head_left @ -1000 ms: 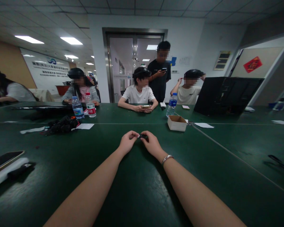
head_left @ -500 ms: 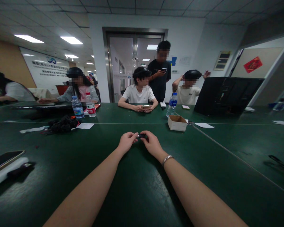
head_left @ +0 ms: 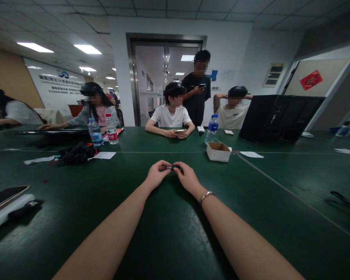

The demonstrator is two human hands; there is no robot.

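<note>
Between my two hands, over the middle of the green table [head_left: 163,217], is a small dark slender object with a shiny silver part [head_left: 172,167]; it is too small to name. My left hand [head_left: 158,173] pinches its left end between thumb and fingers. On the other end, my right hand [head_left: 188,177] is closed in a similar pinch, and its fingers cover part of the object. A silver bracelet [head_left: 206,196] circles my right wrist.
Ahead stand an open cardboard box [head_left: 218,152] and a water bottle [head_left: 212,129]. Left are a tangled black bundle [head_left: 78,154], two more bottles, and a phone [head_left: 13,194]. A black monitor [head_left: 280,118] stands at the right. Several people sit or stand across the table.
My left fingers have shifted their hold on the small object, and more of its silver part shows. My right hand has barely moved. Across the table, a person's raised arms have shifted behind the head.
</note>
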